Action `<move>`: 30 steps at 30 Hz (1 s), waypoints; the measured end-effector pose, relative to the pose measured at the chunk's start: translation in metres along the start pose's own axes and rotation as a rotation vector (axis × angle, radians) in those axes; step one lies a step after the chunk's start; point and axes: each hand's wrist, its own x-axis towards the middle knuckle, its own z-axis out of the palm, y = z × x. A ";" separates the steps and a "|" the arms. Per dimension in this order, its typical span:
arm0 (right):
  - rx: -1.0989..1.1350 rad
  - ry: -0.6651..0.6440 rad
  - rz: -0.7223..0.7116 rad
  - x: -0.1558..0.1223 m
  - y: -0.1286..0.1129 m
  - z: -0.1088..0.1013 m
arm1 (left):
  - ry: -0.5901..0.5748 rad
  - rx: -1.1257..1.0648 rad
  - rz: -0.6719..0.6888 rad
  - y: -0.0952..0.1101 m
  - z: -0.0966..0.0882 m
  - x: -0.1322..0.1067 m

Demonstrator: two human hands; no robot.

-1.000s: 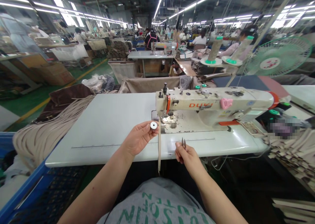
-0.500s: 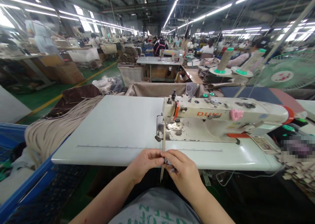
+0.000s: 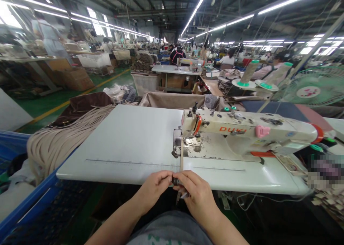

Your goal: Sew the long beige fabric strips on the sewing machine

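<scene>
A narrow beige strap (image 3: 182,159) runs from under the presser foot of the sewing machine (image 3: 225,130) down to the table's front edge. My right hand (image 3: 197,189) is closed around the strap there, with a small whitish tip showing below its fingers. A small dark, shiny piece (image 3: 175,181), its kind unclear, sits between the two hands. The pinched thumb and fingers of my left hand (image 3: 158,185) touch this piece from the left. Below my hands the strap's end hangs in front of my body, partly in shadow.
Many long beige straps (image 3: 61,137) drape over a blue crate (image 3: 34,205) at the left. Thread cones (image 3: 248,72) and a green fan (image 3: 309,89) stand at the right. A printed ruler line (image 3: 120,162) crosses the white table (image 3: 134,137). People work farther back.
Both hands have moved slightly down, with the left fingers now at the dark piece, which shows more plainly. The strap stays under the presser foot. The camera view has tilted a little.
</scene>
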 end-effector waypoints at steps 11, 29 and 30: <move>0.109 -0.054 -0.029 0.001 -0.009 0.003 | 0.010 -0.093 0.037 -0.010 0.000 -0.017; 0.475 -0.588 0.275 -0.015 -0.008 0.062 | 0.247 -0.707 -0.194 -0.079 -0.046 -0.095; 0.439 -0.572 0.248 -0.015 -0.006 0.061 | 0.278 -0.802 -0.225 -0.090 -0.050 -0.102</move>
